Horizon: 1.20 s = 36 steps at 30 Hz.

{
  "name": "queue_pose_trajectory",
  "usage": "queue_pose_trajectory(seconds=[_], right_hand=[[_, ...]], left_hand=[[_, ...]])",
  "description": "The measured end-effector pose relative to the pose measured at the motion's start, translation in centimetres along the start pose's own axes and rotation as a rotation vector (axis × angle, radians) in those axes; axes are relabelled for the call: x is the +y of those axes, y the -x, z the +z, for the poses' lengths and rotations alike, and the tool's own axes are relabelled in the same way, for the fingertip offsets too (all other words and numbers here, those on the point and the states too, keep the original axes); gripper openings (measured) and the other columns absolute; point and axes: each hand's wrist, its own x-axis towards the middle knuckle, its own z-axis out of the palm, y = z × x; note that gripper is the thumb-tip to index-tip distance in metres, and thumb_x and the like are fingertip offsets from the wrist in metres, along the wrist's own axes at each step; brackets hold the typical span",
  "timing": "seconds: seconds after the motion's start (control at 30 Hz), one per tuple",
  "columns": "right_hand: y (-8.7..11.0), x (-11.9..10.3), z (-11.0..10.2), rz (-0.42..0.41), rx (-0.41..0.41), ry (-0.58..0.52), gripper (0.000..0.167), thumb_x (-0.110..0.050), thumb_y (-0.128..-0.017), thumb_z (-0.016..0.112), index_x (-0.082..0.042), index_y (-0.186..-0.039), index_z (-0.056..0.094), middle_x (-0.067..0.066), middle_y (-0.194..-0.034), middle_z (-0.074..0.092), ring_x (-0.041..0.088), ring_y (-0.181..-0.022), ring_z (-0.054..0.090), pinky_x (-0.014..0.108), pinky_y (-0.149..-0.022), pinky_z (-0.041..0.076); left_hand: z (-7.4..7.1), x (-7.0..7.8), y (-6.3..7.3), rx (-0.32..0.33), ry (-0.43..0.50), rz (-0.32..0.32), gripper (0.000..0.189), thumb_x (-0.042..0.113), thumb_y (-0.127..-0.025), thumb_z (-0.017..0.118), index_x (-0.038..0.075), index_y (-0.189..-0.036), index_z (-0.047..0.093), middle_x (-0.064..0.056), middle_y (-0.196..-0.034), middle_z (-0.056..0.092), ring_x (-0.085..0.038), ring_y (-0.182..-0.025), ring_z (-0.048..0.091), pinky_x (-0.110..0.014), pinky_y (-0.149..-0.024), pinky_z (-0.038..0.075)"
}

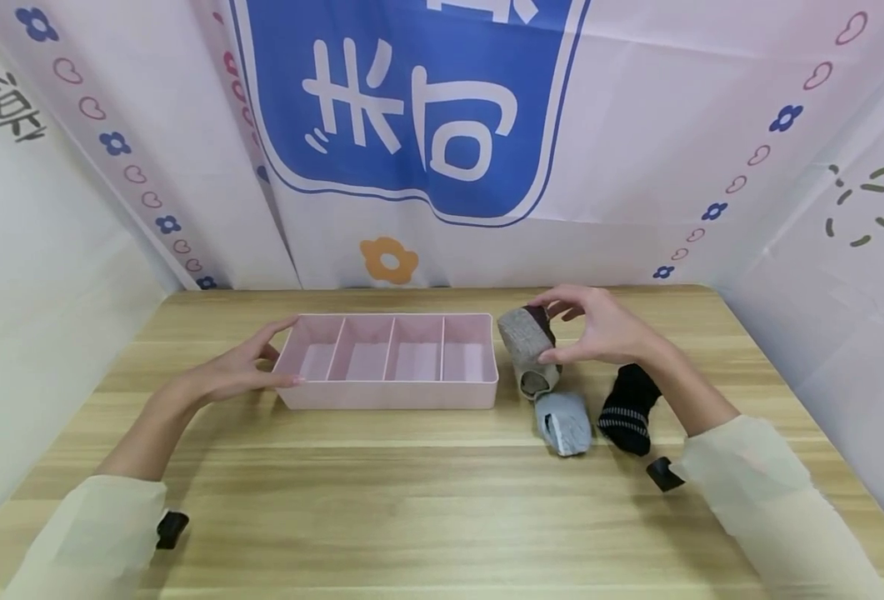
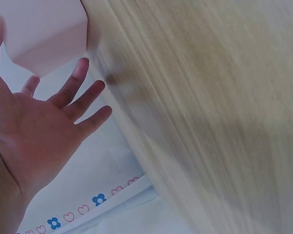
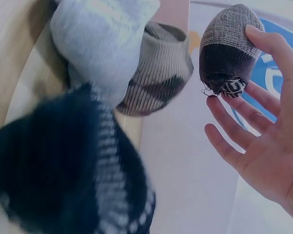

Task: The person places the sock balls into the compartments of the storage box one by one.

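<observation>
My left hand (image 1: 235, 371) spans the left end of a pink box with four compartments (image 1: 385, 396), thumb at the front rim and index finger at the back corner. In the left wrist view, the other fingers (image 2: 90, 97) spread off the box (image 2: 49, 34). My right hand (image 1: 599, 329) pinches a rolled sock (image 1: 526, 333), speckled grey with a dark end (image 3: 229, 53), beside the box's right end. Close below it sits a ribbed beige-brown rolled sock (image 3: 158, 68). A light grey rolled sock (image 1: 564, 425) and a black one with pale stripes (image 1: 627, 412) lie nearer me.
Everything stands on a wood-grain table (image 1: 382, 517). A white printed cloth (image 1: 621, 200) with a blue sign hangs behind the table, and white cloth walls rise at both sides. Black straps (image 1: 172, 529) show at both sleeves.
</observation>
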Motion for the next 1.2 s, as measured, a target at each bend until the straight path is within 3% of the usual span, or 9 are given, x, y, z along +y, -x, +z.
queue_pose_trajectory(seconds=[0.47, 0.77, 1.2], right_hand=[[-3.2, -2.4, 2.3, -0.015, -0.035, -0.008, 0.070, -0.028, -0.073, 0.090, -0.002, -0.132, 0.066, 0.012, -0.125, 0.069, 0.030, -0.110, 0.066, 0.050, -0.095, 0.052], [-4.6, -3.3, 3.6, -0.032, -0.030, -0.050, 0.072, -0.026, -0.070, 0.091, 0.000, -0.132, 0.066, 0.014, -0.125, 0.068, 0.028, -0.105, 0.068, 0.045, -0.096, 0.053], [-6.3, -4.0, 4.9, -0.062, -0.028, -0.082, 0.072, -0.021, -0.070, 0.092, 0.002, -0.131, 0.065, 0.015, -0.125, 0.067, 0.028, -0.103, 0.068, 0.047, -0.093, 0.054]], left_hand=[[-0.1, 0.1, 0.0, -0.004, 0.012, 0.026, 0.103, 0.029, -0.093, 0.075, 0.010, -0.167, 0.005, -0.024, -0.121, 0.062, -0.039, -0.118, 0.059, -0.044, -0.089, 0.047], [-0.1, -0.1, -0.1, -0.010, 0.018, 0.022, 0.104, 0.029, -0.093, 0.074, 0.010, -0.167, 0.004, -0.023, -0.120, 0.062, -0.036, -0.116, 0.060, -0.041, -0.087, 0.047], [0.0, -0.1, -0.1, -0.017, 0.036, 0.004, 0.104, 0.030, -0.094, 0.075, 0.012, -0.167, 0.003, -0.022, -0.119, 0.062, -0.034, -0.114, 0.059, -0.040, -0.085, 0.047]])
